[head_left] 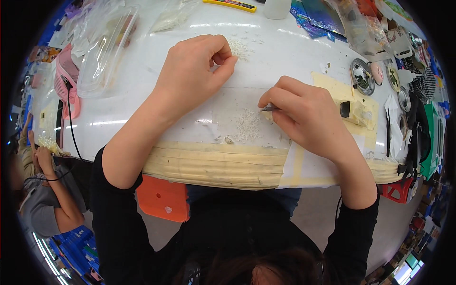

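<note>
My left hand (202, 64) is closed in a pinch, thumb against fingertips, beside a loose scatter of tiny pale bead-like pieces (240, 49). Anything between those fingertips is too small to make out. Lower and to the right, my right hand (308, 114) grips a slim, dark pointed tool (269, 109). Only its tip end shows past the fingers, so its kind is unclear. A second scatter of tiny whitish pieces (248, 126) lies left of that tip on the white tabletop (142, 57).
Yellowish tape (213, 164) covers the table's front edge. A clear plastic box (102, 61) and a pink mesh item (66, 80) lie left. Round metal tins (362, 76) and a small taped block (356, 113) sit right. A co-worker's arm (64, 199) shows at far left.
</note>
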{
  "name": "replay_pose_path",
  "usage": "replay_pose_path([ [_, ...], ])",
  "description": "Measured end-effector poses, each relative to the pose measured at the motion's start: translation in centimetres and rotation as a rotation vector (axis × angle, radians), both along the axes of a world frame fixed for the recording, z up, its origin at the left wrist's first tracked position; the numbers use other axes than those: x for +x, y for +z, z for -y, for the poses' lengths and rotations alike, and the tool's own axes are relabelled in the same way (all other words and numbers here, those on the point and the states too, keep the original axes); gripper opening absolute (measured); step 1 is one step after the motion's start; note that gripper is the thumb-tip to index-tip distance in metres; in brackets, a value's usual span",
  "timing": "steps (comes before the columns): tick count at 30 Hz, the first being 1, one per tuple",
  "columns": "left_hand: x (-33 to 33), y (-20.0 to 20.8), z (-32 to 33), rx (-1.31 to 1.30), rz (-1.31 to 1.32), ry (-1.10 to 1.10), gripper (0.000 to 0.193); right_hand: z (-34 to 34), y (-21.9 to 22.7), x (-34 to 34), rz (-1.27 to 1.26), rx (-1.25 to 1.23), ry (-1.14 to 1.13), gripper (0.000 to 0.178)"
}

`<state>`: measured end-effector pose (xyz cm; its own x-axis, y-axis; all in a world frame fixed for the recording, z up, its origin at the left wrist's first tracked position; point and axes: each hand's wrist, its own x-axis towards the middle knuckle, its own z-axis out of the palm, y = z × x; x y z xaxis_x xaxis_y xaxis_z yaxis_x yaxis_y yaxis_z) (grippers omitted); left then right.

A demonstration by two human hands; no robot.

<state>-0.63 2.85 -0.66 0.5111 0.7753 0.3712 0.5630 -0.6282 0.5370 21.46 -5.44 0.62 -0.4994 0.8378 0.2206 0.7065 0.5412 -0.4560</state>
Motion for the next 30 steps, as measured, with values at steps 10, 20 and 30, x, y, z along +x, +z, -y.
replay_pose_path([
  [10,0.6,0.2,1.1,-0.129,0.175,-0.107,0.006,0.3,-0.6,-0.8,0.135,0.055,0.039,0.02],
  [20,0.6,0.1,1.3,-0.179,0.279,-0.134,0.006,0.2,-0.9,-0.8,0.072,0.03,0.008,0.024],
  [30,0.5,0.2,1.4,-0.281,0.317,-0.152,0.009,0.3,-0.5,-1.2,0.17,0.067,0.011,0.015],
])
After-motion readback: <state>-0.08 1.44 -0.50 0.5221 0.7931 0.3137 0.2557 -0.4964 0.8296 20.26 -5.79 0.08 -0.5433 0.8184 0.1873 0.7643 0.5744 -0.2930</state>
